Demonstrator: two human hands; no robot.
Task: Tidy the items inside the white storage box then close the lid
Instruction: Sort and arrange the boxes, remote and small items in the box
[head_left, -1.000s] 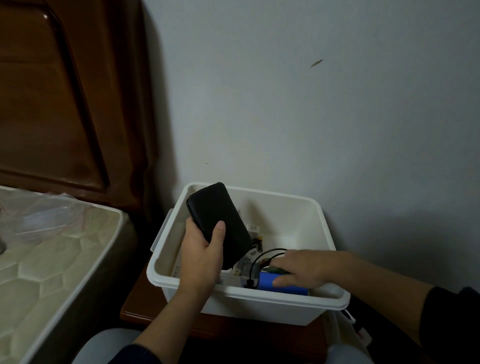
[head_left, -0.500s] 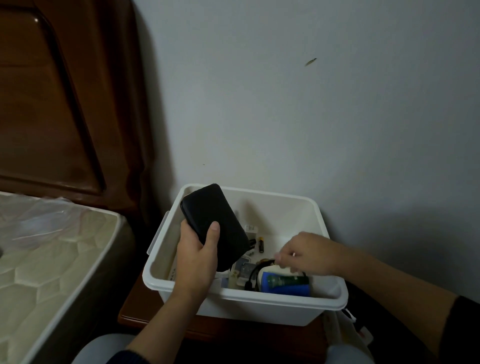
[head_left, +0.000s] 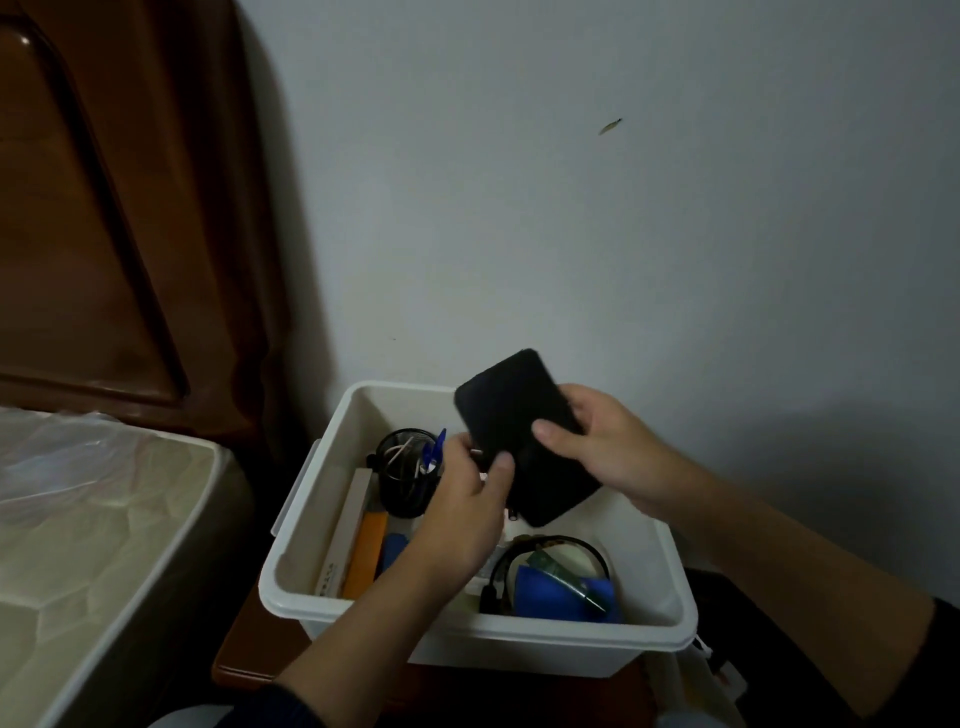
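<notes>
Head view, sole view. White storage box (head_left: 519, 642): set on a dark wooden stand against the wall, lid not seen, uncovered. Black flat case (head_left: 524, 436): held tilted above the box centre, gripped at its seven o'clock edge by the left hand (head_left: 462, 514) and at its three o'clock edge by the right hand (head_left: 608, 452), fingers curled round it on both sides. Contents: black mesh pen cup (head_left: 402, 475) at ten o'clock; orange and beige boxes (head_left: 363, 551) at eight o'clock; blue pouch (head_left: 561, 597) with coiled black cable (head_left: 550, 545) at five o'clock. Step judged in hand: tidying, case being repositioned. Next move calls for a free flat spot, then the lid to be located.
</notes>
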